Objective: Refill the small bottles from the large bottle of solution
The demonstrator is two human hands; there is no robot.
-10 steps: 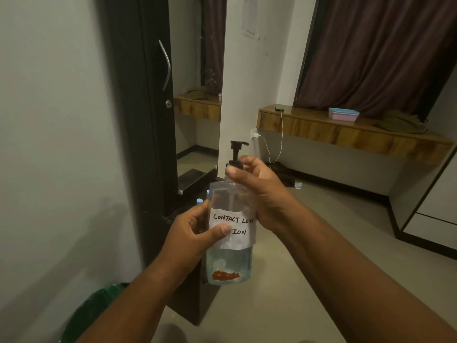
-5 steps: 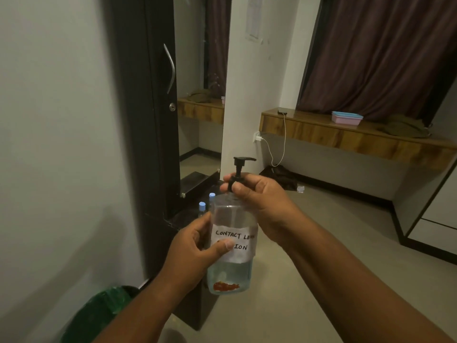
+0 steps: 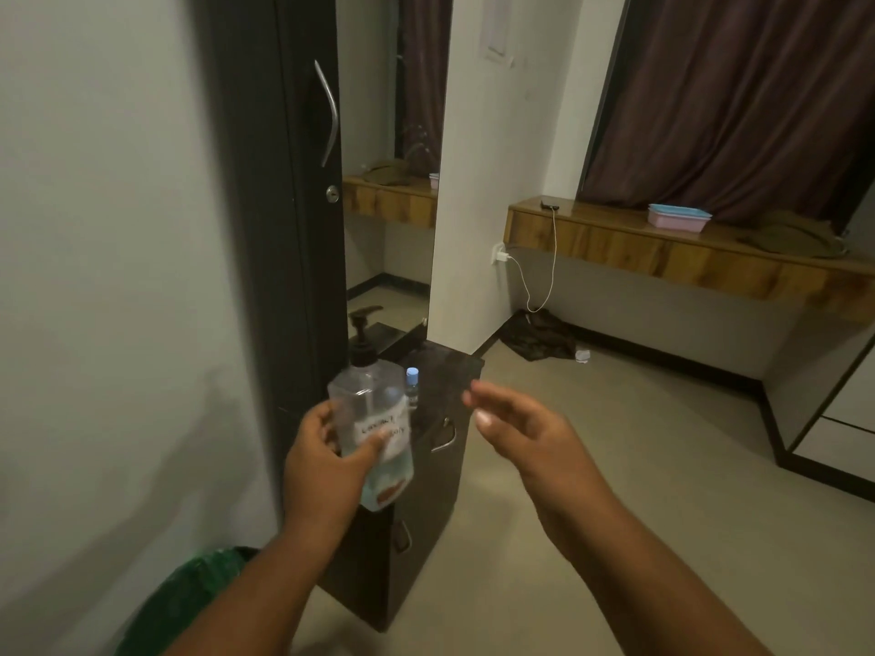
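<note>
My left hand [image 3: 326, 459] grips the large clear bottle [image 3: 374, 419] round its middle, over a white handwritten label. The bottle has a black pump top, holds clear liquid in its lower part and leans slightly left. It hangs above the dark drawer cabinet [image 3: 445, 471]. Just behind the bottle a small bottle with a light blue cap [image 3: 412, 383] stands on the cabinet top, mostly hidden. My right hand [image 3: 516, 423] floats to the right of the large bottle, fingers straight and loose, touching nothing.
A tall dark wardrobe with a metal handle [image 3: 329, 113] and a mirror stands behind the cabinet. A green bin [image 3: 189, 603] sits at the lower left by the wall. A wooden shelf [image 3: 663, 258] with a pink box runs along the far wall, under curtains.
My right hand has let go of the pump top and drawn away to the right. My left hand has carried the bottle lower and leftward, over the cabinet.
</note>
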